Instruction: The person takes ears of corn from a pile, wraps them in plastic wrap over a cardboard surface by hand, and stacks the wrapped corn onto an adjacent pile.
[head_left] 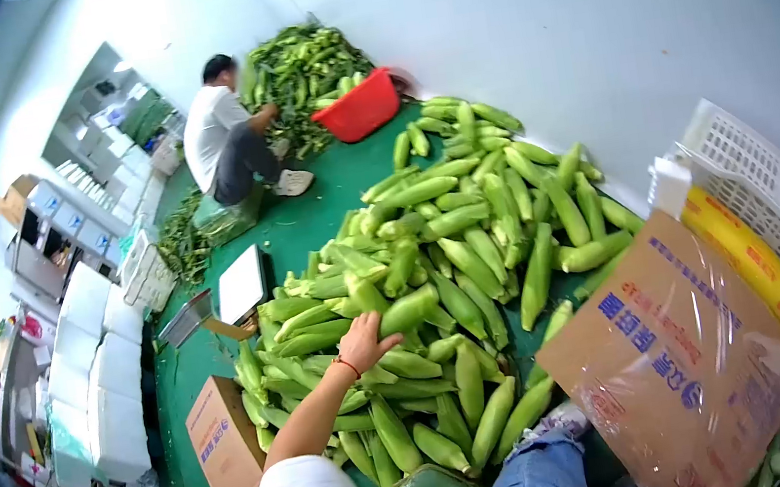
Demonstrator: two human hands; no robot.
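My left hand, with a red string at the wrist, reaches over a large heap of green corn in the husk. Its fingers are closed around the near end of one ear of corn, which points away to the right. More ears lie beneath the hand and on all sides of it. My right hand is out of the picture.
A brown cardboard box with clear tape stands at the right, near a white plastic crate. Another carton and a scale are on the left. Behind, a co-worker squats by a leafy pile and a red basin.
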